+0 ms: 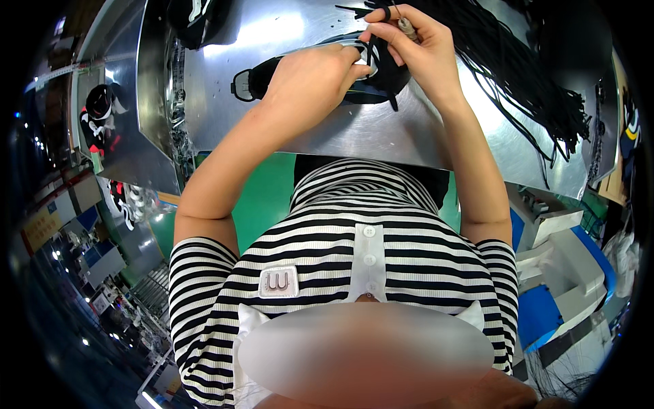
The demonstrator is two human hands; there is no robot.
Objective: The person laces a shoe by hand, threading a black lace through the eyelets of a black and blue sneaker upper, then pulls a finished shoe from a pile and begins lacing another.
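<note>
A black shoe [262, 76] lies on its sole on the metal table, heel loop to the left and toe to the right. My left hand [315, 73] rests over its opening, fingers closed at the lacing area, partly hiding the shoe. A black shoelace [371, 51] rises from the eyelets, and my right hand [422, 51] pinches it above the toe. Tucked in the same hand is a small thin-shafted tool [407, 27] with a pale handle; its tip cannot be made out. A dark band circles one right finger.
Many loose black laces [521, 85] spread over the right side of the metal table [402, 140]. Another dark shoe [197, 24] stands at the far left. Beyond the table's left edge are more shoes [101, 102]; a grey and blue machine [565, 273] is at the right.
</note>
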